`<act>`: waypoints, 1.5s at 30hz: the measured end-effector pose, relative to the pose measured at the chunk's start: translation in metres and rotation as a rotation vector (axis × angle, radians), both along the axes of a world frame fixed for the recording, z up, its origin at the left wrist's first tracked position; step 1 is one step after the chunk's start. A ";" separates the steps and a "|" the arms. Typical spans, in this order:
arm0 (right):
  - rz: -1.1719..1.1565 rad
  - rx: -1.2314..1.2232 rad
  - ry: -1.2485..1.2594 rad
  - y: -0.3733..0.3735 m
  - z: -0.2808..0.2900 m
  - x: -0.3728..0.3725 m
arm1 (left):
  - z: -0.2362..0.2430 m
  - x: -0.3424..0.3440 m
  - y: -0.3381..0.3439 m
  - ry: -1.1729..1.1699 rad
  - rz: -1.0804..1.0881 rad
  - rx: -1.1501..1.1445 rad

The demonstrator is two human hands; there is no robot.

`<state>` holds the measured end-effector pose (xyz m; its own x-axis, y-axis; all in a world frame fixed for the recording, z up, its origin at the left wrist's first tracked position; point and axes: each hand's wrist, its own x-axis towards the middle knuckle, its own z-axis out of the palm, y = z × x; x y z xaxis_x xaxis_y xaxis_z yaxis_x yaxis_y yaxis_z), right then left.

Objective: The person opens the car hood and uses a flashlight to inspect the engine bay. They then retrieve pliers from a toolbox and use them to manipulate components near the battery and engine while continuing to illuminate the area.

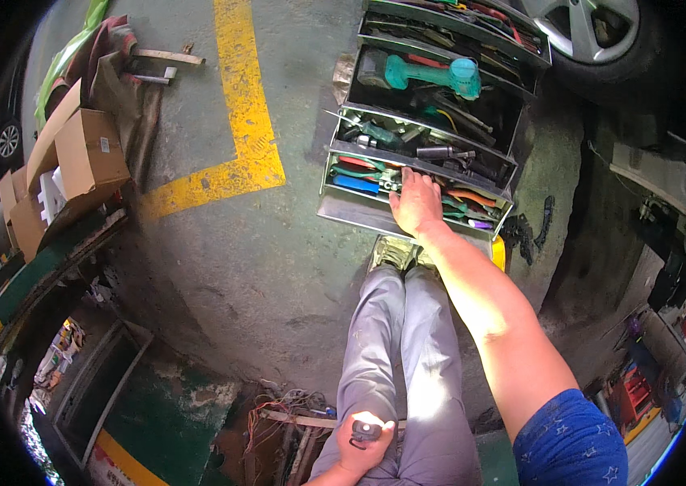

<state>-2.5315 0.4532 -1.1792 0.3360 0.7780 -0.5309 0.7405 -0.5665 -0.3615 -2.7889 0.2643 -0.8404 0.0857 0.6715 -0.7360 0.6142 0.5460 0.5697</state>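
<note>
My right hand (417, 202) reaches into the front tray of an opened metal toolbox (396, 220). Its fingers are apart and touch the tools there; no held tool shows. Beside it in that tray lie a blue-handled tool (356, 185), red-and-green-handled pliers (357, 168) and an orange-handled tool (472, 198). Low in the picture, above my thigh, my left hand (359, 455) is closed round a small black tool (366, 432) with a rounded end and a pale round spot. Its kind is unclear, since the fist hides the rest.
A green cordless power tool (432, 75) lies in the toolbox's middle, among sockets and hand tools. A car wheel (590, 32) stands at the far right. Cardboard boxes (88, 158) are on the left, past a yellow floor line (250, 97). Tangled wires (294, 405) lie near my left hand.
</note>
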 end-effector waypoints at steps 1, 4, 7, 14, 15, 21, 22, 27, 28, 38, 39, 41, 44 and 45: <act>-0.031 -0.003 0.016 0.003 -0.003 0.000 | -0.002 -0.003 -0.003 0.015 0.007 0.008; -0.160 0.081 0.079 0.007 -0.010 0.010 | -0.004 -0.011 -0.015 0.041 0.032 0.030; -0.130 0.121 0.061 0.002 -0.006 0.007 | -0.006 -0.012 -0.016 0.046 0.052 0.057; 0.049 -0.101 -0.060 0.014 -0.014 -0.004 | -0.004 -0.009 -0.015 0.055 0.103 0.034; 0.054 -0.120 -0.068 0.014 -0.014 -0.005 | -0.003 -0.008 -0.014 0.057 0.107 0.020; 0.216 -0.219 -0.008 0.025 -0.009 0.016 | -0.002 -0.008 -0.020 0.096 0.067 0.025; 0.253 -0.200 -0.021 0.021 -0.011 0.019 | -0.003 -0.008 -0.020 0.081 0.089 0.019; 0.416 0.175 -0.224 0.004 0.009 0.014 | -0.004 -0.016 -0.020 0.073 0.112 0.014; 0.416 0.308 -0.231 0.005 0.018 0.016 | -0.001 -0.013 -0.014 0.048 0.122 0.026; -0.039 -0.137 0.322 -0.084 0.317 0.041 | 0.052 0.016 0.060 -0.277 -0.203 0.474; 0.024 -0.131 0.344 -0.103 0.361 0.045 | 0.072 0.027 0.075 -0.327 -0.311 0.532; 0.028 -0.041 0.346 -0.159 0.423 0.044 | 0.107 0.045 0.097 -0.423 -0.540 0.572; 0.172 -0.059 0.286 -0.221 0.550 0.048 | 0.161 0.072 0.108 -0.640 -0.874 0.419; 0.166 -0.058 0.267 -0.239 0.590 0.046 | 0.178 0.080 0.106 -0.700 -0.976 0.303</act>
